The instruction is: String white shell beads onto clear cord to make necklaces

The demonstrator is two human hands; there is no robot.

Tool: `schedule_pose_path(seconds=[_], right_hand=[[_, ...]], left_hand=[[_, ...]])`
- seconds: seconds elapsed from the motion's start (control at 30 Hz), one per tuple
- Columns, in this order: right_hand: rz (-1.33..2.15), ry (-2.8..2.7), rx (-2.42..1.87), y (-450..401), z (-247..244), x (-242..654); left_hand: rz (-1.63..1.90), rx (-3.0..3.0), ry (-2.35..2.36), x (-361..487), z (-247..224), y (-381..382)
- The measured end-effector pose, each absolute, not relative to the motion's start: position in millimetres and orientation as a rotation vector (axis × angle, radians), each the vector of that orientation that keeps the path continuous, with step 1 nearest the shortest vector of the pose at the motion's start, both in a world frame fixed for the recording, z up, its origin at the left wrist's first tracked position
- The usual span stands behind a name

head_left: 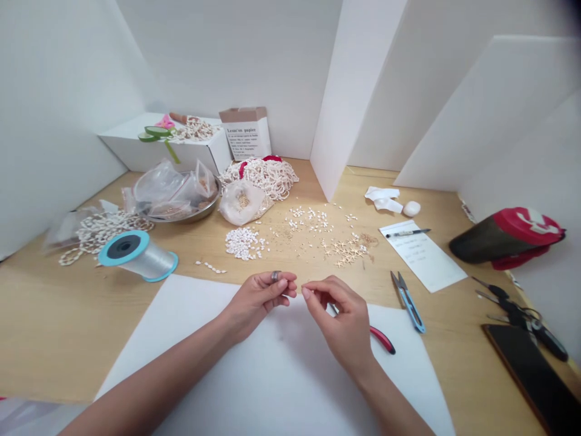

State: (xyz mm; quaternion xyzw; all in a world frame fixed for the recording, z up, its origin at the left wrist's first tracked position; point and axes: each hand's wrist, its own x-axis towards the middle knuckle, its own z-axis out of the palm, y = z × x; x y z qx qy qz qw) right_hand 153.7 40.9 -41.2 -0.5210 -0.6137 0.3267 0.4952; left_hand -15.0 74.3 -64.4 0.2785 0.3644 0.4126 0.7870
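Over a white sheet [190,321], my left hand [261,300] has its thumb pressed against the fingers; whatever it pinches is too fine to make out. A ring [275,276] is on one of its fingers. Close by, my right hand [340,312] pinches with thumb and forefinger, and a tiny speck may show at the tips. Behind that hand lies a tool with a red handle [382,340], partly hidden. Beyond the hands are a pile of white beads [245,243], a short beaded strand [211,266] and star-shaped pieces [347,250].
A spool of clear line [149,260] stands left, before a metal bowl of bags [206,211]. Bead strands [276,178] lie behind a plastic bag [240,203]. Blue thread snips [411,306], a note with a pen [420,257], keys [517,315] and a tumbler [481,239] are right.
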Motion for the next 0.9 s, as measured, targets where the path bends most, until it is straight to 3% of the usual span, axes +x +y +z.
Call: schedule_pose_path(seconds=[0.9], right_hand=[[0.773,-1.488,-1.249,36.7,-37.6,147.8]], left_hand=[[0.886,0.57,0.787,-13.9,-68.9,69.5]])
